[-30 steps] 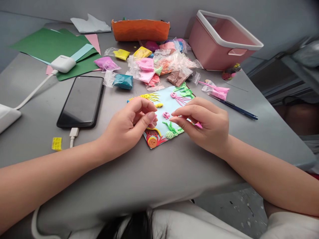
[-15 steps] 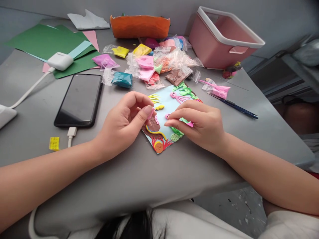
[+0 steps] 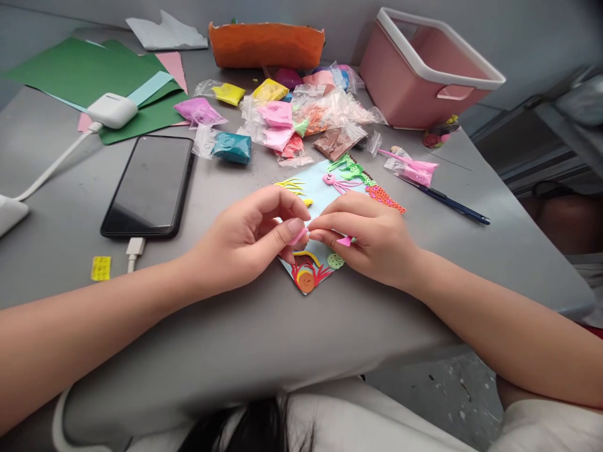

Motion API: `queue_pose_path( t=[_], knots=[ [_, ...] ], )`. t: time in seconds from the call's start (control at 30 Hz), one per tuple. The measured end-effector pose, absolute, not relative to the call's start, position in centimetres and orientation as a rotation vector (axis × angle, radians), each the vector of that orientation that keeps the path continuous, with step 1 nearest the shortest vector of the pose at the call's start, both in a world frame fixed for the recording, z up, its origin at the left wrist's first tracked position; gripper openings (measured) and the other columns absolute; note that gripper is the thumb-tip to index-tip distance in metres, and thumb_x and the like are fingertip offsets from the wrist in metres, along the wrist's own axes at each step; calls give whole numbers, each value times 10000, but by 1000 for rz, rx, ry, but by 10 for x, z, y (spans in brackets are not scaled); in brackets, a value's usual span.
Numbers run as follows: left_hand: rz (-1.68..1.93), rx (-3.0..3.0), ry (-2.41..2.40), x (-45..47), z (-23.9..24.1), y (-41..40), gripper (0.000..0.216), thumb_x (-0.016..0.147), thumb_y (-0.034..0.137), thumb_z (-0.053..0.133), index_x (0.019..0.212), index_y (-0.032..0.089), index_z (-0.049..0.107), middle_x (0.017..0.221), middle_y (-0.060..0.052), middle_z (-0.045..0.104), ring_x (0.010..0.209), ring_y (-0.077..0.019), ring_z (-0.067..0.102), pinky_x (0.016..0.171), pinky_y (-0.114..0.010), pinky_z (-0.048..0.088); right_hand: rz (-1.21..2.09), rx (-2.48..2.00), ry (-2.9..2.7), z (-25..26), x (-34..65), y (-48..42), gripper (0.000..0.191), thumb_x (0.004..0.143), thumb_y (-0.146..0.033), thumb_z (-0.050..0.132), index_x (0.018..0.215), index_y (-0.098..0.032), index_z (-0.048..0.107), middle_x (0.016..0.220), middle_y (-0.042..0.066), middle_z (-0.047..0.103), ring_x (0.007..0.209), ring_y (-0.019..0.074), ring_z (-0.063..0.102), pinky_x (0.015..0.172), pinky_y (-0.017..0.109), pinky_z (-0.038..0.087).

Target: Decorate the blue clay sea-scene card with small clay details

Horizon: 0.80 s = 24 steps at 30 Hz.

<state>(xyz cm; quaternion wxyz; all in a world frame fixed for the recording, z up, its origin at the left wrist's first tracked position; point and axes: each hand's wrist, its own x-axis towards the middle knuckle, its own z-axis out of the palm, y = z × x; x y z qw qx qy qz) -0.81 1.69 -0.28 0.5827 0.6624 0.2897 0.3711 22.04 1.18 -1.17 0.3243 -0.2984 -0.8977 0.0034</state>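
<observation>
Over the light blue clay picture, my two hands meet at the fingertips. My left hand pinches a small lump of pink clay between thumb and fingers. Thumb and index finger of my right hand are pressed together at the lump's right side, touching it. A pink pointed piece shows below the right fingers; whether it is held, I cannot tell. On the picture are a pink octopus, green weeds, orange dotted coral and a brown-orange round shape with red fronds. My hands hide its middle.
Behind the picture lie several clay packets. A black phone with a cable is left, near green paper and a white charging case. A dark blue pen, a pink bin and an orange box stand around.
My right hand has moved left, so its fingertips now touch the pink clay at my left hand. My left hand has shifted slightly right. The view has tilted a little.
</observation>
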Motion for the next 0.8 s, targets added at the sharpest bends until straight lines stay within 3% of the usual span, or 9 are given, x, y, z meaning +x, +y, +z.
queue_pose_path(
  t=[0.17, 0.43, 0.8],
  knots=[
    [890, 1467, 655, -7, 2, 18, 171, 953, 328, 719, 932, 202, 607, 801, 10, 646, 590, -92, 642, 568, -209, 605, 11, -767, -2401, -10, 221, 11, 51, 948, -149, 681, 936, -195, 699, 832, 29, 726, 720, 143, 611, 679, 289, 525],
    [934, 1453, 719, -7, 5, 17, 226, 936, 383, 742, 912, 212, 597, 782, 15, 658, 551, -94, 633, 573, -233, 609, 90, -721, -2429, -12, 223, 11, 319, 915, 7, 587, 1058, -246, 720, 939, 11, 787, 760, 142, 613, 710, 291, 544],
    [927, 1413, 715, -7, 4, 16, 248, 917, 386, 770, 915, 205, 601, 786, 16, 642, 597, -120, 660, 594, -270, 602, 118, -769, -2418, -9, 221, 12, 189, 936, -64, 651, 958, -238, 723, 892, 11, 779, 765, 143, 678, 717, 292, 570]
  ],
)
